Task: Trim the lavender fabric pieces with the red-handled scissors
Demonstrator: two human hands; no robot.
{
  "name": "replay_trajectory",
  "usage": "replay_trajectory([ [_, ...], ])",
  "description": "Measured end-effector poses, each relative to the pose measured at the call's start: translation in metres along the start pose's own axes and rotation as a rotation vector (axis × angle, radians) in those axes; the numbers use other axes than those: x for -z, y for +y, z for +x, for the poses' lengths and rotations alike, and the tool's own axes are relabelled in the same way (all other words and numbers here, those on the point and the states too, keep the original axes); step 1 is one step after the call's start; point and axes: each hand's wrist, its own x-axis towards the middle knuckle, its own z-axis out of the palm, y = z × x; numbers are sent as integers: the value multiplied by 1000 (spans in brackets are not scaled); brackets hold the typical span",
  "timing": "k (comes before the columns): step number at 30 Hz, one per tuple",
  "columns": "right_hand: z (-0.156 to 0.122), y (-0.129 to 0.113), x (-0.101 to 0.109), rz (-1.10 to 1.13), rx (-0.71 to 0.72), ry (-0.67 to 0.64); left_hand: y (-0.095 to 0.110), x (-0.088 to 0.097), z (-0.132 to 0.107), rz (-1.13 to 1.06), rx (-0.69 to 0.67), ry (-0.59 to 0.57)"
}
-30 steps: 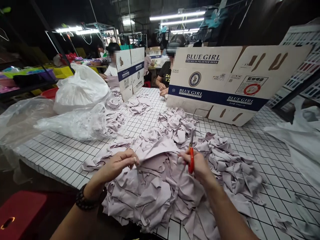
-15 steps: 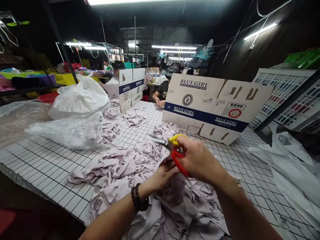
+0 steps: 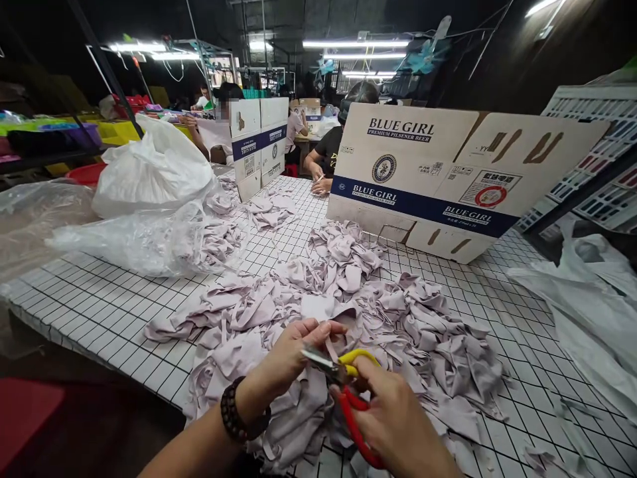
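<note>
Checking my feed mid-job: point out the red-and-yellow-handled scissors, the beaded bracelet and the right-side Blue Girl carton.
Red-and-yellow-handled scissors (image 3: 340,376), head view: metal by the pivot.
Beaded bracelet (image 3: 231,409), head view: its dark beads.
Right-side Blue Girl carton (image 3: 422,206), head view: its dark blue band.

The surface (image 3: 119,299) is white with black lines; a heap of pale cloth (image 3: 423,318) lies under the left grip (image 3: 291,352) and right grip (image 3: 393,405); a clear bag (image 3: 129,239) lies past the left one; cardboard (image 3: 423,169) stands past the right.

both hands (image 3: 286,355) close together, each in a bent-fingered grip
</note>
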Motion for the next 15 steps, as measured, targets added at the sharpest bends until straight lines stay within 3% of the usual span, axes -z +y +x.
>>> replay_trajectory([
  [3, 5, 9, 17, 147, -225, 84, 5, 2, -6, 49, -80, -4],
  [5, 18, 16, 19, 308, -221, 157, 8, 2, -10, 110, -101, -29],
  [8, 43, 20, 4, 640, -82, 64, 14, 2, -15, 205, -130, -56],
  [11, 63, 17, -22, 823, -104, -2, 16, 3, -16, 210, -148, -91],
  [15, 73, 15, -39, 849, -93, 177, 15, 8, -17, 192, -163, -42],
])
